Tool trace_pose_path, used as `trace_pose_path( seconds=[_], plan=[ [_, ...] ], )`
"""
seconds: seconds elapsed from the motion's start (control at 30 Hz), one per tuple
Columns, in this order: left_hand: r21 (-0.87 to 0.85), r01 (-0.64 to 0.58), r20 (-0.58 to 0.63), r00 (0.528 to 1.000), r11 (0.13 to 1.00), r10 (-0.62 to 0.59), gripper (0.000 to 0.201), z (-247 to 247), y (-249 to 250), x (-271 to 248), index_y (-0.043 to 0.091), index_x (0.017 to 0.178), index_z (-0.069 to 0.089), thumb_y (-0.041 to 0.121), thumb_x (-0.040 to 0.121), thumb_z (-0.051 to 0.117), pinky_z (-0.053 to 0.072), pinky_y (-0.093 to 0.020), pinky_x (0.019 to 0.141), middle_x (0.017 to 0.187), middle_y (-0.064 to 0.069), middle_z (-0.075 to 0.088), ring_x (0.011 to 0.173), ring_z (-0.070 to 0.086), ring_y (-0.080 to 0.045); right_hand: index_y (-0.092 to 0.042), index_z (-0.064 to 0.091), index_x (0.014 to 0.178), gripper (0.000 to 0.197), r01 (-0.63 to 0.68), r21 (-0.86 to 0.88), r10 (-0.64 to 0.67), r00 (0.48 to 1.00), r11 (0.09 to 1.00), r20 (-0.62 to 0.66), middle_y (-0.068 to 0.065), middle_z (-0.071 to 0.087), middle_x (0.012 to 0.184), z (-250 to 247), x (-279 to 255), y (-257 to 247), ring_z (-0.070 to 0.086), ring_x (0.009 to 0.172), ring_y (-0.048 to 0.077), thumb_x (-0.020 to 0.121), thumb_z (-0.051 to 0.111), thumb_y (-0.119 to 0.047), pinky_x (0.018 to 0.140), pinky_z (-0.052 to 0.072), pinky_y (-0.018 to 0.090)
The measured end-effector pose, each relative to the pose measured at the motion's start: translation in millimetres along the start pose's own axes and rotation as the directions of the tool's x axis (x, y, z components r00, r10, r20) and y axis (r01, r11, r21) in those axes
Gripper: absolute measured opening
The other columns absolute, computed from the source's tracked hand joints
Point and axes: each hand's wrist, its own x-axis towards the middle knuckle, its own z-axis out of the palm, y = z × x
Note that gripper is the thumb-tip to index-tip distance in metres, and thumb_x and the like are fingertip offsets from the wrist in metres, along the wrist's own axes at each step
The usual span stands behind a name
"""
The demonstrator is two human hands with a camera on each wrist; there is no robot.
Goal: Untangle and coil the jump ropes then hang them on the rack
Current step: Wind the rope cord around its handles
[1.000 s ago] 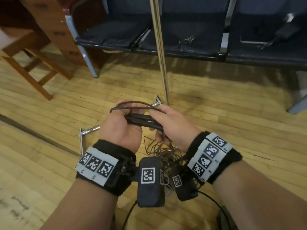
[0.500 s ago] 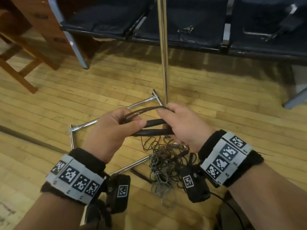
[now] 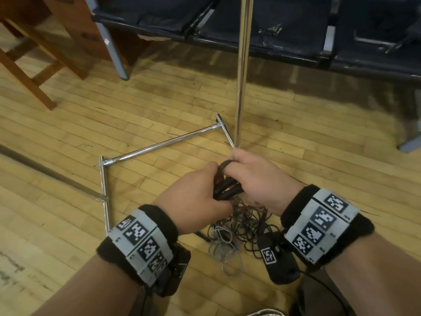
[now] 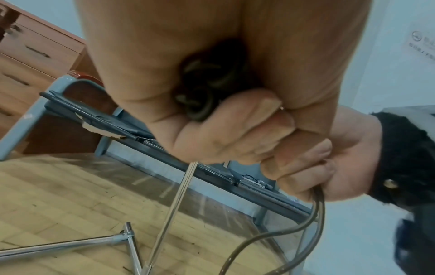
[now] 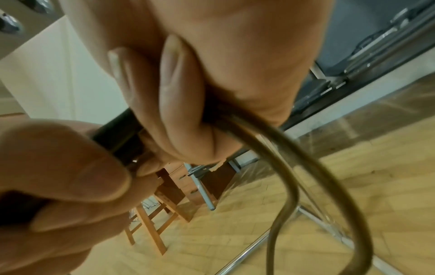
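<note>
— We stand on a wood floor [image 3: 296, 137]; the chrome rack [image 3: 164, 142] lies ahead.
— Our left hand [image 3: 193, 197] and right hand [image 3: 262, 179], fingers curled, clamp the jump rope handles [image 3: 227, 189] above the tangled ropes [image 3: 239, 226].

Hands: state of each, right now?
Left hand: closed on the jump rope handles.
Right hand: closed on the same handles and the rope's cord.

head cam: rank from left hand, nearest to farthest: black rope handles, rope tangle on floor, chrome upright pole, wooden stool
1. black rope handles: gripped in the left hand, shared with the right hand.
2. rope tangle: on the floor just below the hands.
3. chrome upright pole: ahead, past the right hand.
4. wooden stool: far left corner.
</note>
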Motion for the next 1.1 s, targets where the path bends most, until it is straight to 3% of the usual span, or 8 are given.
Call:
trace_pose_path(
  seconds=[0.07,0.2,0.3,0.47,0.67,0.87,0.97,1.1],
  plan=[
    [0.008,-0.012,0.007,1.0,1.0,0.012,0.03,1.0,-0.1,0.2,0.039,0.088,0.043,0.038,0.081,0.072,0.039,-0.009,0.045,0.074,0.009,0.06,0.066,0.057,0.013,-0.02,0.06,0.094,0.013,0.035,-0.065,-0.032,0.998,0.997,0.05,0.0,0.049,0.059,-12.1,-2.8,-0.2,0.042,0.041,0.012,0.1,0.051,-0.029,0.038,0.031,0.023],
    [0.112,-0.005,0.035,0.999,0.994,0.001,0.024,-0.5,-4.1,2.6,0.043,0.085,0.043,0.042,0.088,0.068,0.039,-0.007,0.046,0.072,0.01,0.059,0.066,0.055,0.017,-0.028,0.068,0.093,0.016,0.092,-0.185,-0.088,0.996,0.978,0.03,-0.007,0.058,0.062,-36.8,-7.6,0.3,0.05,0.053,0.014,0.1,0.054,-0.031,0.055,0.042,0.036],
    [0.168,0.01,0.069,0.997,0.986,-0.022,0.018,1.3,-3.2,5.1,0.041,0.087,0.046,0.05,0.093,0.06,0.033,-0.013,0.045,0.073,0.011,0.06,0.059,0.057,0.0,-0.032,0.069,0.095,0.011,0.135,-0.296,-0.14,0.99,0.945,0.004,-0.015,0.061,0.063,-45.7,-9.4,5.7,0.051,0.054,0.004,0.098,0.059,-0.036,0.061,0.047,0.037],
    [0.174,0.014,0.045,0.999,0.985,-0.022,0.022,9.1,2.9,11.3,0.038,0.088,0.049,0.057,0.096,0.057,0.035,-0.019,0.05,0.076,0.009,0.062,0.061,0.057,-0.004,-0.028,0.07,0.094,0.02,0.111,-0.316,-0.116,0.993,0.942,0.004,-0.016,0.053,0.054,-43.7,-7.0,14.5,0.046,0.05,0.0,0.1,0.056,-0.042,0.056,0.041,0.029],
    [0.119,0.01,-0.047,0.999,0.993,-0.004,0.026,21.7,13.0,12.2,0.04,0.098,0.049,0.061,0.09,0.063,0.036,-0.017,0.049,0.076,0.012,0.063,0.062,0.059,-0.001,-0.017,0.066,0.085,0.044,0.104,-0.308,-0.114,0.993,0.946,-0.014,-0.009,0.05,0.059,-30.6,-5.8,20.3,0.047,0.052,0.006,0.104,0.046,-0.051,0.056,0.041,0.033],
    [0.034,-0.037,-0.089,0.995,0.999,0.04,0.023,13.3,13.3,10.8,0.039,0.081,0.055,0.059,0.081,0.067,0.037,-0.015,0.054,0.086,0.012,0.057,0.07,0.058,-0.004,-0.016,0.066,0.083,0.043,0.172,-0.349,-0.188,0.982,0.921,-0.012,-0.013,0.048,0.051,-31.8,-6.0,18.0,0.044,0.047,0.002,0.105,0.048,-0.048,0.05,0.035,0.024],
    [-0.089,0.003,0.003,1.0,0.996,-0.003,0.019,13.5,13.0,10.5,0.035,0.096,0.058,0.042,0.086,0.073,0.052,-0.018,0.051,0.081,0.007,0.067,0.062,0.067,-0.003,-0.018,0.066,0.085,0.039,0.192,-0.357,-0.206,0.979,0.914,-0.001,-0.008,0.054,0.06,-30.2,-7.8,16.9,0.048,0.051,0.004,0.105,0.048,-0.046,0.053,0.038,0.026],
    [-0.053,0.0,0.081,0.997,0.999,0.004,0.033,14.9,9.6,11.7,0.031,0.119,0.055,0.036,0.089,0.07,0.04,-0.011,0.04,0.082,0.007,0.067,0.051,0.06,0.007,-0.028,0.067,0.087,0.03,0.218,-0.445,-0.223,0.974,0.869,0.041,-0.001,0.068,0.077,-39.0,-11.4,10.7,0.06,0.069,0.012,0.102,0.05,-0.046,0.06,0.046,0.029]
  ],
)
